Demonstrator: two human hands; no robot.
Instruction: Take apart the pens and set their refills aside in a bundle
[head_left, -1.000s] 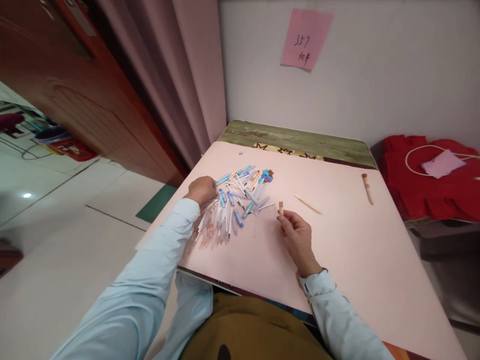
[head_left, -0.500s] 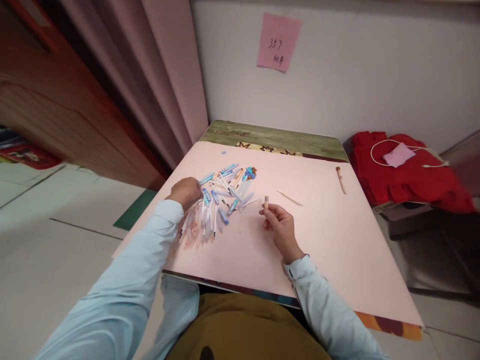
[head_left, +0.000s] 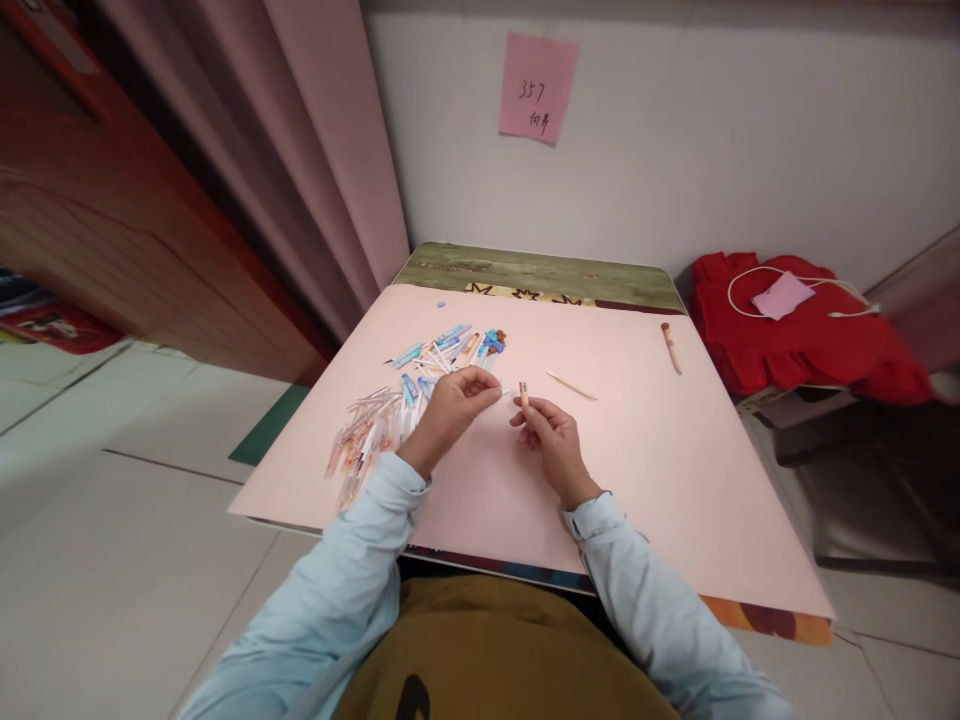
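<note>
My left hand (head_left: 466, 402) is closed in a pinch, with a small whitish tip (head_left: 505, 391) poking out from the fingertips; its kind is too small to make out. Just to its right, my right hand (head_left: 551, 435) holds a short tan pen part (head_left: 524, 392) upright between thumb and fingers. The two held pieces are close together but apart. Partly behind my left hand lies a spread of pen parts: clear barrels (head_left: 364, 435), blue pieces (head_left: 450, 340) and white refills. A slim beige stick (head_left: 571, 385) with pointed ends lies beyond my right hand.
A brown-topped pen (head_left: 671, 348) lies at the far right of the pink-covered table (head_left: 637, 480). One small blue piece (head_left: 441, 304) sits near the back left. Red cloth (head_left: 795, 350) with a white cable is piled right of the table; a curtain (head_left: 315, 120) hangs at the left.
My left hand has moved right from the pile to beside my right hand, with a small whitish piece in its pinch. My right hand still holds the tan part. The view has shifted slightly.
</note>
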